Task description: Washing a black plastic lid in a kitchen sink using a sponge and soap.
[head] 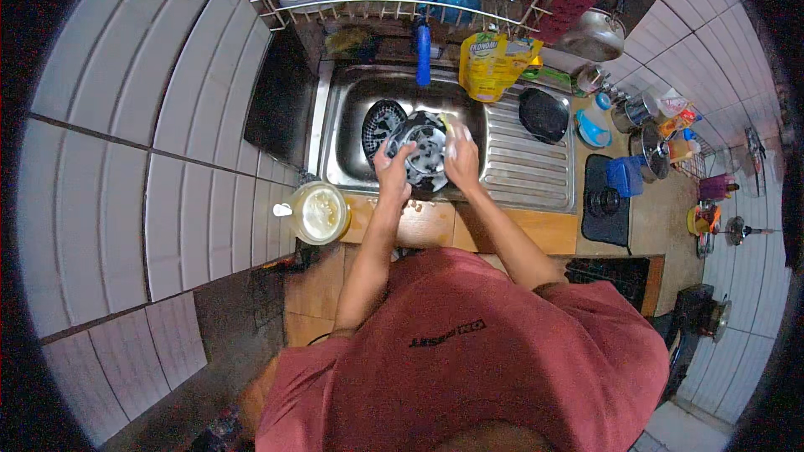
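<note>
Over the steel sink basin [348,166], my left hand [392,169] grips the near-left rim of a round black dish or pan part [429,149] covered in white suds. My right hand [461,157], foamy at the fingers, is at the right side of that piece. It pinches a sponge [446,120], of which only a thin yellow-green edge shows. Left of the held piece, a black perforated grate or basket [380,125] with foam on it rests in the basin, partly covered by the dish.
A blue tap spout [424,59] hangs over the basin's back. Behind right stand a yellow pouch [480,69] and, on the ribbed drainboard [527,172], a black piece [544,116]. A lidded pitcher [321,213] stands front left. Above is a wire dish rack [389,5].
</note>
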`<state>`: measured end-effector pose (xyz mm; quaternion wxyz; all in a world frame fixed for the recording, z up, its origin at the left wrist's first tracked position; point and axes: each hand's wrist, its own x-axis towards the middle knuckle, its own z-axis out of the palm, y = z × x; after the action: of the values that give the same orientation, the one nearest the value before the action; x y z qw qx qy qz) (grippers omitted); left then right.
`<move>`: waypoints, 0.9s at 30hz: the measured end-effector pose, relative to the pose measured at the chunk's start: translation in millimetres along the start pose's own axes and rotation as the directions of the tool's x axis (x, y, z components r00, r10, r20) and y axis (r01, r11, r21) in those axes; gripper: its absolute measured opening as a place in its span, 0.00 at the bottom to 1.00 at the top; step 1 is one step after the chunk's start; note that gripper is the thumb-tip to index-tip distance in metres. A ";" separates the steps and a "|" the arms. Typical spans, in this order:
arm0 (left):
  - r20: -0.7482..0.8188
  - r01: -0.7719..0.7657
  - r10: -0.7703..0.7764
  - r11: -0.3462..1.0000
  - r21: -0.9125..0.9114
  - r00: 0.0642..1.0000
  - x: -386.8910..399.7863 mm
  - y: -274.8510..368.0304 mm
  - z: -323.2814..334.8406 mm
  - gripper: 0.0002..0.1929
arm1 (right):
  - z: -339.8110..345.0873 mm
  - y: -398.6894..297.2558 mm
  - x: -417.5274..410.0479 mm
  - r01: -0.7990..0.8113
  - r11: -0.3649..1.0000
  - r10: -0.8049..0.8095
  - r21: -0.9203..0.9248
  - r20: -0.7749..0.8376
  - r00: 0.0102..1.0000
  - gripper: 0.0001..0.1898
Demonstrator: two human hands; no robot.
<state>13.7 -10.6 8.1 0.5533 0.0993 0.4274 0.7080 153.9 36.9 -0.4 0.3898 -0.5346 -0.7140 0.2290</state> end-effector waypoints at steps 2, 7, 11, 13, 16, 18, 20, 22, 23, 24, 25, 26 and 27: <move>0.033 0.023 -0.023 1.000 -0.008 0.999 -2.6 8.2 -0.7 0.37 | -6.2 1.7 0.4 0.060 0.991 -0.057 0.121 -0.029 0.998 0.13; 0.097 0.106 -0.158 0.910 0.401 0.983 -1.4 8.8 -1.4 0.38 | -11.7 3.5 19.6 0.126 0.992 -0.128 0.031 0.091 0.988 0.12; 0.318 0.090 -0.227 0.915 0.392 0.921 14.4 27.0 -0.9 0.27 | -6.3 7.9 32.6 0.193 0.963 -0.160 -0.190 0.173 0.972 0.11; 0.390 -0.021 -0.192 0.878 0.479 0.901 14.6 33.8 1.2 0.21 | -5.6 4.5 37.9 -0.027 0.987 0.044 -0.158 0.106 0.993 0.15; 0.335 -0.011 -0.079 0.966 0.260 0.939 3.4 8.9 -1.1 0.20 | -5.3 12.7 42.2 -0.182 0.970 0.180 -0.160 -0.024 0.983 0.21; 0.296 -0.141 0.040 0.935 0.326 0.954 0.2 -16.9 -13.7 0.22 | 0.8 15.2 43.8 -0.287 0.921 0.292 -0.262 -0.022 0.956 0.22; 0.313 -0.163 0.048 0.923 0.350 0.948 -2.5 -24.9 -13.7 0.25 | 0.8 22.5 45.1 -0.261 0.923 0.283 -0.283 0.039 0.958 0.21; 0.314 -0.217 0.074 0.866 0.450 0.947 8.9 -25.7 -23.8 0.26 | 4.2 22.6 44.7 -0.070 0.956 0.108 -0.286 0.120 0.987 0.18; 0.321 -0.267 0.096 0.796 0.543 0.942 12.7 -24.5 -29.9 0.27 | 2.5 23.0 42.7 -0.069 0.956 0.109 -0.287 0.128 0.986 0.18; 0.389 -0.252 -0.013 0.742 0.622 0.921 6.0 -2.6 -12.9 0.28 | -11.1 14.2 43.1 0.026 0.945 0.044 -0.326 0.205 0.978 0.17; 0.472 -0.317 -0.033 0.700 0.640 0.881 15.3 0.5 -15.5 0.29 | -16.6 0.0 45.2 0.145 0.928 -0.039 -0.344 0.295 0.955 0.15; 0.507 -0.346 -0.065 0.656 0.671 0.860 22.9 2.8 -18.1 0.29 | -12.8 -7.5 46.2 0.135 0.930 -0.033 -0.341 0.288 0.957 0.14; 0.541 -0.376 -0.102 0.611 0.696 0.835 28.8 3.6 -20.5 0.29 | -9.5 -3.6 45.6 0.135 0.930 -0.033 -0.342 0.288 0.957 0.14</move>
<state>-12.0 4.1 -11.6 0.4906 0.5543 0.5113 0.4366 153.7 77.8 22.2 0.1915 -0.5276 -0.8137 0.1509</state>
